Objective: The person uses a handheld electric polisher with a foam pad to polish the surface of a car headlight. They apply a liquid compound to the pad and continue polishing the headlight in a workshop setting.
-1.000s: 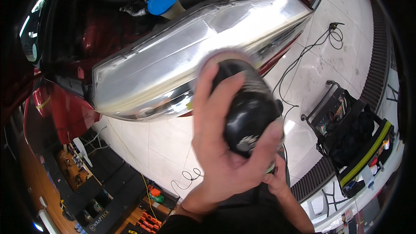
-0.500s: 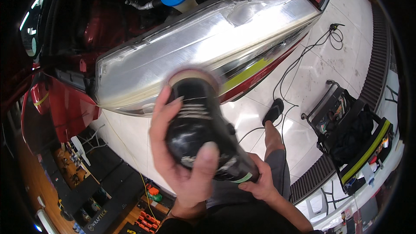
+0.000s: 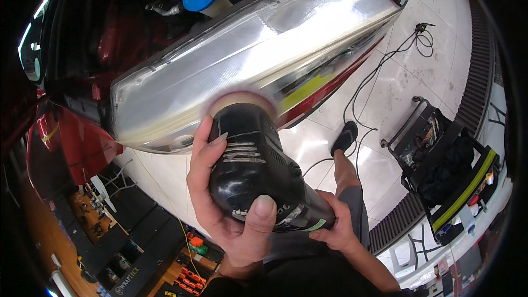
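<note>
The left hand [image 3: 234, 236] curls around a black power tool [image 3: 242, 173], the right hand [image 3: 339, 225] clasps its handle [image 3: 315, 206], and its round pad [image 3: 242, 99] overlaps the headlight [image 3: 231, 60].

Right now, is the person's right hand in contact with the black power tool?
Touching. The head view shows the right hand closed around the narrow end of the black power tool, with no gap visible.

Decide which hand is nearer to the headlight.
Left: the left hand cups the black power tool near its round pad, close to the headlight; the right hand holds its rear end, farther away.
</note>
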`<action>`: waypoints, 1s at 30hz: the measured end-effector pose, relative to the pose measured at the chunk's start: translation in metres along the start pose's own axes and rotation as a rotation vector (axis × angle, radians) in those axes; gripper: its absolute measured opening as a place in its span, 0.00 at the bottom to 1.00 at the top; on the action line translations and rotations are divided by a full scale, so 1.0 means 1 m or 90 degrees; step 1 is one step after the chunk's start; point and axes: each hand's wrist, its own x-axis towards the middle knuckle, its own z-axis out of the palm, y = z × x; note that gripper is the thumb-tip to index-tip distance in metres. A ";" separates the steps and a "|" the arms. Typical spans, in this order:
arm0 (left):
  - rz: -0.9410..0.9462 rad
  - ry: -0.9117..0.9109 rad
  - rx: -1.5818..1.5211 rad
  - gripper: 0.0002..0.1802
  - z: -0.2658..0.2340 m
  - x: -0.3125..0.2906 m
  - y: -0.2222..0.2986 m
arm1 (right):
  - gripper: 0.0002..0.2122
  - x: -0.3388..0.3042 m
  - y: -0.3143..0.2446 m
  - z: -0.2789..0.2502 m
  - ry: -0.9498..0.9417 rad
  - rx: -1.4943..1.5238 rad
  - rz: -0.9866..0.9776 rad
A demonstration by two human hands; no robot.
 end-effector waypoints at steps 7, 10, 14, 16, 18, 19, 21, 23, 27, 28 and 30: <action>0.036 -0.050 0.000 0.46 0.017 0.006 -0.003 | 0.40 0.004 -0.002 -0.010 0.010 0.013 -0.002; 0.048 -0.084 -0.001 0.45 0.023 0.009 0.000 | 0.41 0.002 -0.001 -0.012 0.017 0.033 0.008; 0.056 -0.086 0.035 0.44 0.038 0.011 0.000 | 0.41 0.003 0.004 -0.016 0.007 0.107 0.025; 0.065 -0.101 0.071 0.44 0.040 0.015 0.001 | 0.42 0.004 0.003 -0.014 0.022 0.140 0.026; 0.087 -0.146 0.099 0.43 0.039 0.019 0.000 | 0.43 0.004 0.003 -0.013 0.036 0.155 0.031; 0.100 -0.170 0.110 0.43 0.040 0.021 -0.001 | 0.43 0.004 0.001 -0.014 0.044 0.154 0.036; 0.130 -0.208 0.131 0.41 0.046 0.025 0.002 | 0.44 0.005 -0.001 -0.012 0.064 0.184 0.032; 0.149 -0.230 0.156 0.39 0.059 0.029 0.009 | 0.43 0.002 0.008 -0.011 0.092 0.210 0.028; 0.172 -0.250 0.191 0.36 0.067 0.033 0.014 | 0.37 -0.005 0.044 -0.016 0.123 0.169 -0.015; 0.155 -0.255 0.202 0.36 0.067 0.032 0.016 | 0.33 -0.003 0.036 -0.020 0.104 0.131 0.031; 0.141 -0.260 0.213 0.36 0.062 0.033 0.018 | 0.32 0.001 0.026 -0.010 0.116 0.147 0.023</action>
